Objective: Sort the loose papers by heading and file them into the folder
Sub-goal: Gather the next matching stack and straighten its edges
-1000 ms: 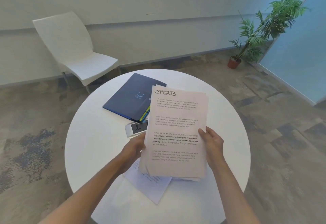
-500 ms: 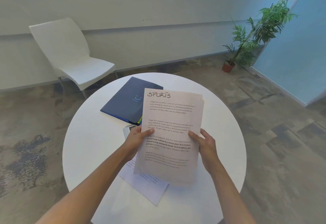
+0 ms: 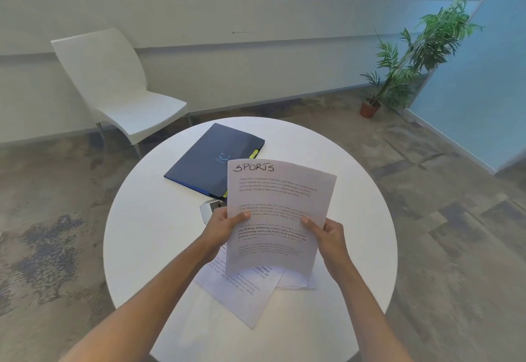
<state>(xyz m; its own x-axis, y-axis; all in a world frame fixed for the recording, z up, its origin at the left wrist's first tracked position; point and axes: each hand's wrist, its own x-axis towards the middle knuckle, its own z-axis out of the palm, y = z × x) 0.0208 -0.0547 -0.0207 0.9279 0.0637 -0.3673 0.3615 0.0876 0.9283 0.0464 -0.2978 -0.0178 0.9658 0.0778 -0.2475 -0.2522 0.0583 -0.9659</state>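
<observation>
Left hand and right hand each pinch a side edge of the SPORTS sheet, raised above the surface. More loose papers lie beneath at the near edge; the folder sits closed toward the far edge. Read the heading, then start a clean pile, edges squared.

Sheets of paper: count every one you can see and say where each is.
At least 3. The SPORTS sheet is held up by both hands; one tilted sheet lies on the table below it; another sheet's edge shows at its right. More may be hidden behind the raised sheet.
</observation>
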